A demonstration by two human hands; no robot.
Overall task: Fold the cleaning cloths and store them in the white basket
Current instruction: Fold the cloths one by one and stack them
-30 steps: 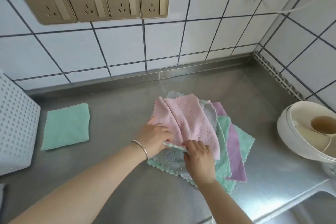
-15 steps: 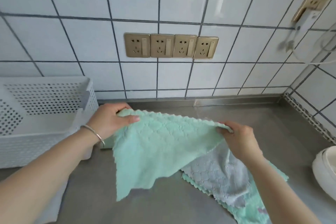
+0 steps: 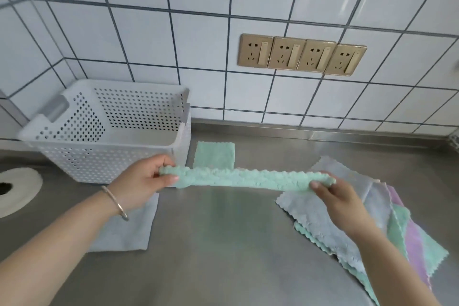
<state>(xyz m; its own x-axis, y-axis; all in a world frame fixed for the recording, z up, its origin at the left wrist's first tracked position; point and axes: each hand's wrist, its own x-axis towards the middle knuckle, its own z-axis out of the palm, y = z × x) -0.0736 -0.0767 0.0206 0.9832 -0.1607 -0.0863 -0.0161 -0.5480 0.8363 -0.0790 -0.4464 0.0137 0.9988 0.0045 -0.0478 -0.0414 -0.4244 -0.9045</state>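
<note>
Both arms reach forward; the left hand [image 3: 146, 182] and the right hand [image 3: 335, 196] each pinch one end of a green cloth [image 3: 243, 179].

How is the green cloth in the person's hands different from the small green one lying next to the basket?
The held green cloth is stretched in the air between the left hand and right hand; the folded green cloth lies flat on the counter. The held one looks like a long strip, the folded one a compact square. Both are mint green with scalloped edges.

Fluffy cloth [image 3: 248, 179]; brushed-steel counter [image 3: 223, 243].
</note>
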